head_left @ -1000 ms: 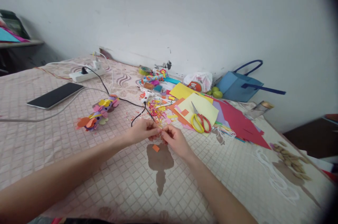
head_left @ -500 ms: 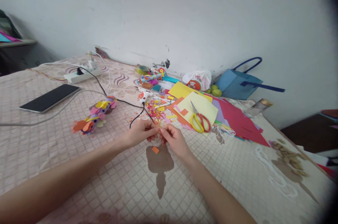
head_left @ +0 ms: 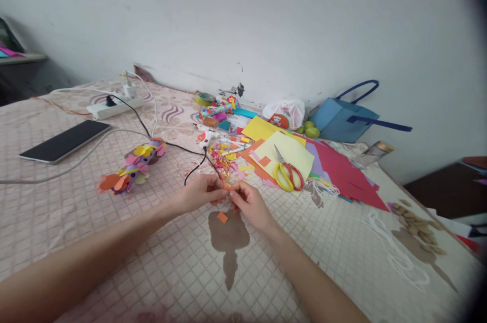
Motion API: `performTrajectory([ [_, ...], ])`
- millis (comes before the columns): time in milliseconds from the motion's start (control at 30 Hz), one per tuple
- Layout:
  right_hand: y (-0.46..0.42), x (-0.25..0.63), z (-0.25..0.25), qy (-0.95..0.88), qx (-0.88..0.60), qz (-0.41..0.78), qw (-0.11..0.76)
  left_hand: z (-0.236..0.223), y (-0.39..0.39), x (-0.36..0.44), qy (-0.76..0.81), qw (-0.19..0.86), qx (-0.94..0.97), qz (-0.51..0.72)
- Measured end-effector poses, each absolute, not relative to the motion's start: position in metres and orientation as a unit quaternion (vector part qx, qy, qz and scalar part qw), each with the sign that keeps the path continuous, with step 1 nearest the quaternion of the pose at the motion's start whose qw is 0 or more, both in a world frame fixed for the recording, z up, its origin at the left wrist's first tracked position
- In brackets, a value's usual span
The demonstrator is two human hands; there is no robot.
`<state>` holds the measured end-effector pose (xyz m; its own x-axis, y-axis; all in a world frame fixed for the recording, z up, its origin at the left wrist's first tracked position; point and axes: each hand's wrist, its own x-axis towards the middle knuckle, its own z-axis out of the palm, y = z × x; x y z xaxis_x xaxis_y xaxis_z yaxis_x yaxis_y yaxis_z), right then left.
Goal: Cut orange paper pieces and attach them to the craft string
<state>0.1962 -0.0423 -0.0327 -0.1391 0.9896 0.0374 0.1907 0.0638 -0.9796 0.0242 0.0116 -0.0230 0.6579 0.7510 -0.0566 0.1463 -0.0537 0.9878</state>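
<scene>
My left hand and my right hand meet above the middle of the table, fingertips pinched together. Between them shows a small piece of orange paper, mostly hidden by the fingers. Just below lies another small orange paper piece on a brown print of the tablecloth. Beyond the hands are colourful paper scraps and a white glue gun with a black cord. To the left rests a purple roll covered with colourful paper petals.
Scissors with yellow and red handles lie on coloured paper sheets to the right. A blue bag stands by the wall. At left are a tablet and a power strip with cables. White string lies at the right.
The fingertips have shifted slightly, and more of the orange piece shows between them. The view has turned a little; the objects on the table stay where they were.
</scene>
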Motion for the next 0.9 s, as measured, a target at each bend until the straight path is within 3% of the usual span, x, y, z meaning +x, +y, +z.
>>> performTrajectory([
  [433,-0.043,0.198,-0.023,-0.644,-0.492,0.413,0.416,-0.013,0.011,0.023,0.314,0.600,0.694,0.245],
  [667,-0.040,0.201,-0.024,-0.592,-0.486,0.470,0.438,-0.009,0.009,0.025,0.347,0.600,0.670,0.265],
  [900,-0.043,0.199,-0.021,-0.615,-0.485,0.444,0.436,-0.013,0.007,0.026,0.345,0.600,0.668,0.273],
])
